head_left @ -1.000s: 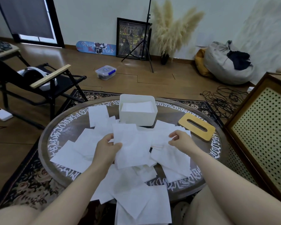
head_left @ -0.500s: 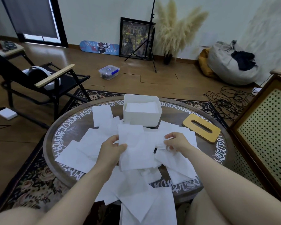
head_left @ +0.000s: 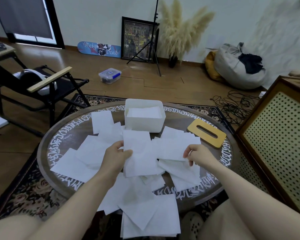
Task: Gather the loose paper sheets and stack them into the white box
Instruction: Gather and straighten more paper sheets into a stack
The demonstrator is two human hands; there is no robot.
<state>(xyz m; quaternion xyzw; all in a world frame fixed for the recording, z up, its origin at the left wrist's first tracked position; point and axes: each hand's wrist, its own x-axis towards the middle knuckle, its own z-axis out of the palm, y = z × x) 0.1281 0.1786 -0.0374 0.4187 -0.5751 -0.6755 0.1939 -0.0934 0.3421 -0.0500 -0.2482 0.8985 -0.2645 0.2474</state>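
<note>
The left hand (head_left: 117, 155) grips a sheet (head_left: 139, 155) by its left edge, thumb on top. The sheet is held up over the table (head_left: 47, 144), long side running away from the person toward the box (head_left: 144, 122). The right hand (head_left: 197, 155) pinches the right edge of another sheet (head_left: 171, 149) lying on the pile. More sheets lie spread across the table. The box sits at the far side, its long side going left to right, with sheets inside. A wooden lid (head_left: 207, 135) lies to its right.

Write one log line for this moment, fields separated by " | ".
left hand: holds paper sheet | right hand: pinches edge of another sheet | white box: some sheets inside | round table: many loose sheets
</note>
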